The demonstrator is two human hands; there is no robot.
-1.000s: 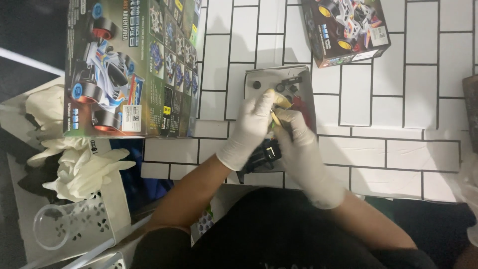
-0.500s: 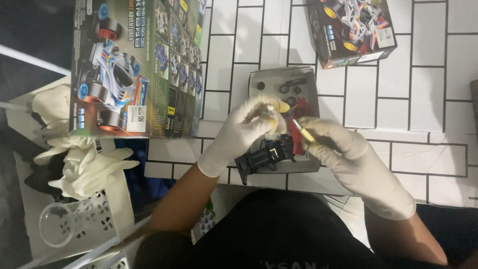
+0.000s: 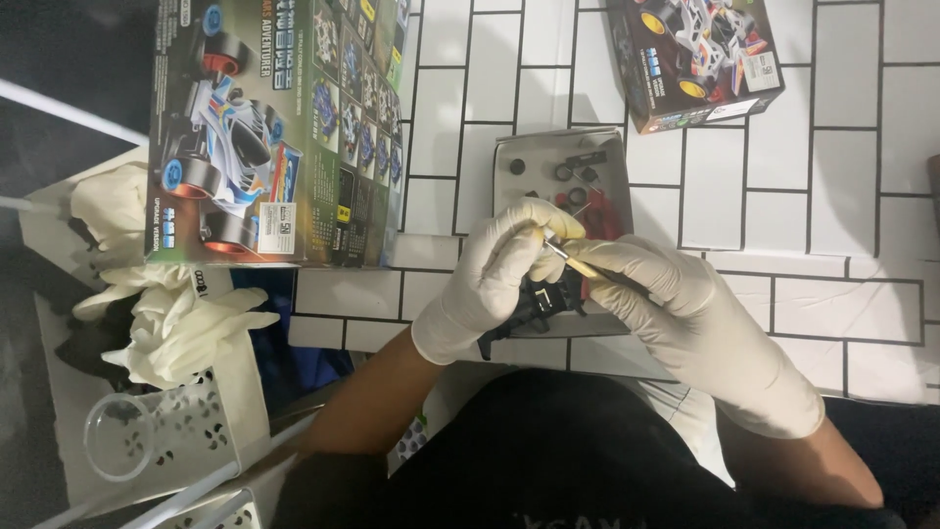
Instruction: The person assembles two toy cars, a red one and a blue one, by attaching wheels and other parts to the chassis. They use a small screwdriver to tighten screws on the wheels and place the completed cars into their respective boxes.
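Left hand [image 3: 499, 269], gloved, is closed around a black model car chassis [image 3: 543, 299] over the near edge of the grey parts tray [image 3: 529, 157]. Right hand [image 3: 676, 304], gloved, pinches a yellow-handled screwdriver [image 3: 573, 260], tip at the chassis. Large kit box [image 3: 274, 127] lies at ten o'clock, smaller box [image 3: 700, 54] at one o'clock on the tiled table [image 3: 852, 196].

Black plastic toy-car chassis [image 3: 544, 299] and thin yellow-handled screwdriver [image 3: 580, 264], worked over a shallow grey parts tray [image 3: 509, 196].

The chassis sits low at the tray's near edge, mostly hidden under the white-gloved left hand [image 3: 499, 274]. The screwdriver lies slanted, its metal tip pinched at the left fingers, its handle gripped by the white-gloved right hand [image 3: 676, 313]. Small black and red parts are scattered in the tray.
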